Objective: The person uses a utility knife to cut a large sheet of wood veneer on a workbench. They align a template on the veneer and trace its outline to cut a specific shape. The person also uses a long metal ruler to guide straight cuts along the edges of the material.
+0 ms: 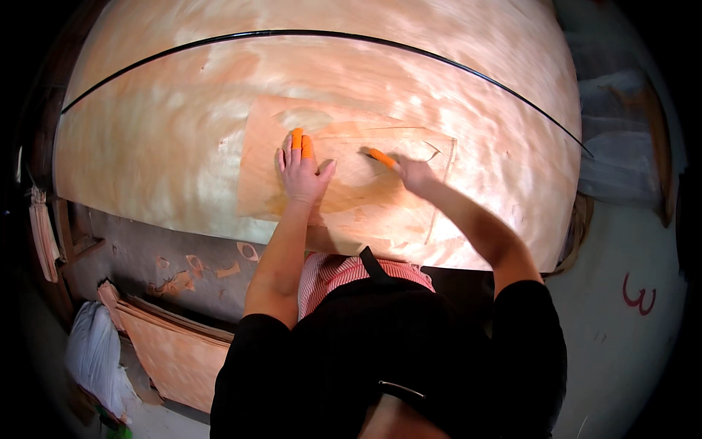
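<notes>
A smaller, roughly rectangular piece of thin wood veneer (344,194) lies on a large pale veneer sheet (175,154). Flat on the left part of the small piece rests my left hand (302,173), fingers spread, with orange covers on two of them. My right hand (414,174) is closed low over the piece's right half. From it a slim orange shape points left, ending in a dark tip; whether this is a covered finger or a small tool's handle, I cannot make out. A curved tear or cut shows near the piece's right edge.
A long thin black strip (307,33) crosses the large sheet beyond my hands. Veneer scraps (175,282) litter the floor at left, near a leaning stack of sheets (175,358) and a white sack (95,355). Clear plastic wrapping (621,146) lies at right.
</notes>
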`<state>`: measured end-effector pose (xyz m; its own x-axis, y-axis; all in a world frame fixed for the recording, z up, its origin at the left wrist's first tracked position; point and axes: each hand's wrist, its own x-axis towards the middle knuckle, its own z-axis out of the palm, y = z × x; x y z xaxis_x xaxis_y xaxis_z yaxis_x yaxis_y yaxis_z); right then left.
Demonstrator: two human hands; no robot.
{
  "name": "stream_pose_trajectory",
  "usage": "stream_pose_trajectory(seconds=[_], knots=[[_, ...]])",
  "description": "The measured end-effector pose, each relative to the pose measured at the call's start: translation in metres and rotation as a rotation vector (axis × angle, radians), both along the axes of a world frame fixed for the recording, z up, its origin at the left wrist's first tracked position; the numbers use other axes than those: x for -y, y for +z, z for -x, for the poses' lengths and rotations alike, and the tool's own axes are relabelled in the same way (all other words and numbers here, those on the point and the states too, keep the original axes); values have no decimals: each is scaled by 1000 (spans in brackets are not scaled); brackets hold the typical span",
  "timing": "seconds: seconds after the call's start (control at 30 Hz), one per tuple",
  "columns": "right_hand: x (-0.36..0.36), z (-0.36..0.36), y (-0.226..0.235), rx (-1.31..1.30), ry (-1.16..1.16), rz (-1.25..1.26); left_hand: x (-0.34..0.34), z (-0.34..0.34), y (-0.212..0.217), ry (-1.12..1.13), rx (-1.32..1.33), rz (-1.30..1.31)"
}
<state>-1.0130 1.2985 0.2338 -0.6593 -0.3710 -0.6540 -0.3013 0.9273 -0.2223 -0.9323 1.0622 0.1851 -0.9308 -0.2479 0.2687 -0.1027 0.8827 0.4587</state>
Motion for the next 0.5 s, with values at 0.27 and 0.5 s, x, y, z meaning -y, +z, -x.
stream_pose_trajectory(seconds=[0.27,0.5], knots=[[-48,-108,-25,-171,-252,116,-5,1,11,-15,-41,75],[-115,-37,-13,-601,-775,441,-6,0,2,-8,25,123]])
